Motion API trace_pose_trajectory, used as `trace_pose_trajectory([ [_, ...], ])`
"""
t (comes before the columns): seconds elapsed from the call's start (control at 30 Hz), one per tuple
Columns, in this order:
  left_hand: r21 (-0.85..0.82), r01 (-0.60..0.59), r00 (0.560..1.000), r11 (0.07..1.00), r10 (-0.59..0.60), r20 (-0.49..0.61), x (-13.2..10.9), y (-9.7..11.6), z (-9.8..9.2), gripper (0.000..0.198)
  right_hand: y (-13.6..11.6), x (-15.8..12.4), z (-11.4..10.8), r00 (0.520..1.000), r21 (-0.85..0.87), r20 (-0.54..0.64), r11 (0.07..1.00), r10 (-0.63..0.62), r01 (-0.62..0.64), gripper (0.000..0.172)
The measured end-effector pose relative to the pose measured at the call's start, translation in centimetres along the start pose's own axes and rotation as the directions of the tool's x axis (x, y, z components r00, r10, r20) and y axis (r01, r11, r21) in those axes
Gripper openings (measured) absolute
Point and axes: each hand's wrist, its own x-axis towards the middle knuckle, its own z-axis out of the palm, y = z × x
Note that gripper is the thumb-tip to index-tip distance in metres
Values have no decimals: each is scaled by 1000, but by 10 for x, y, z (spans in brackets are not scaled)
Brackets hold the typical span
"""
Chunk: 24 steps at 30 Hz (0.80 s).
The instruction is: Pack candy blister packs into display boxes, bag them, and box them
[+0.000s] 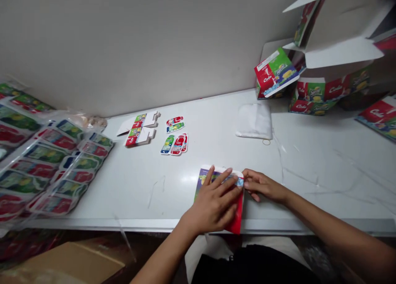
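Note:
A flat printed carton (237, 218) in red, green and purple lies at the front edge of the white table, its lower end reaching slightly past the edge. My left hand (212, 203) rests flat across it with the fingers spread, covering much of the print. At the carton's upper right corner, my right hand (261, 186) pinches the edge between thumb and fingers. Ahead and to the left are bottle-shaped packets, a pair (175, 124) farther back and several more (177, 145) nearer. Beside them lies a stack of folded cola cartons (136, 136).
On the left, clear plastic (66, 168) wraps many bottle-shaped packs. A folded white piece (254, 121) lies toward the back, a rubber band (266, 142) by it. Printed boxes (318, 96) and an open carton (337, 24) stand at right. A brown cardboard box (71, 263) sits below.

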Motion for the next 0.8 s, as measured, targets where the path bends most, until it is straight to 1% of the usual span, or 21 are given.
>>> trace_pose_trajectory([
  [0.03, 12, -8, 999, 1000, 7, 51, 8, 4, -3, 48, -1, 0, -5, 1000, -18, 29, 1000, 3, -3, 30],
  [0.07, 25, 4, 997, 1000, -6, 78, 14, 8, -5, 44, -3, 0, -9, 998, -34, 63, 999, 17, -15, 31],
  [0.13, 40, 20, 995, 999, -24, 96, 21, 16, -5, 38, -6, 0, -15, 990, -64, 131, 997, 61, -53, 34],
  [0.2, 8, 22, 994, 1000, -22, 106, 24, 24, -2, 34, -9, 0, -18, 979, -95, 175, 991, 106, -90, 37],
  [0.27, -65, 60, 995, 996, -54, 85, 25, 31, 3, 26, -10, 1, -19, 971, -114, 197, 987, 138, -117, 40],
  [0.33, -128, 142, 990, 982, -138, 41, 26, 35, 10, 13, -10, 1, -19, 967, -123, 204, 984, 154, -131, 41],
  [0.37, -144, 178, 984, 973, -177, 17, 26, 36, 14, 10, -10, 0, -19, 968, -129, 198, 983, 153, -129, 41],
  [0.43, -173, 229, 971, 958, -237, -24, 26, 35, 20, 11, -11, 0, -18, 977, -159, 163, 981, 137, -111, 40],
  [0.5, -218, 263, 960, 940, -278, -38, 26, 32, 24, 14, -13, -1, -17, 985, -226, 125, 970, 116, -86, 39],
  [0.57, -257, 284, 955, 924, -297, -13, 26, 28, 25, 16, -17, -2, -14, 991, -314, 86, 947, 103, -71, 37],
  [0.6, -262, 292, 954, 920, -300, 10, 27, 26, 26, 14, -20, -3, -11, 995, -373, 47, 926, 88, -65, 36],
  [0.67, -254, 301, 953, 919, -301, 40, 27, 23, 28, 9, -26, -4, -3, 996, -515, -80, 854, 34, -71, 31],
  [0.7, -252, 306, 951, 918, -308, 33, 27, 22, 30, 9, -28, -4, 1, 988, -580, -153, 810, -5, -85, 27],
  [0.77, -265, 316, 944, 911, -330, -12, 28, 21, 36, 17, -30, -5, 9, 957, -673, -278, 728, -81, -134, 15],
  [0.8, -275, 318, 940, 907, -339, -34, 29, 22, 38, 22, -30, -5, 12, 940, -691, -325, 704, -100, -164, 15],
])
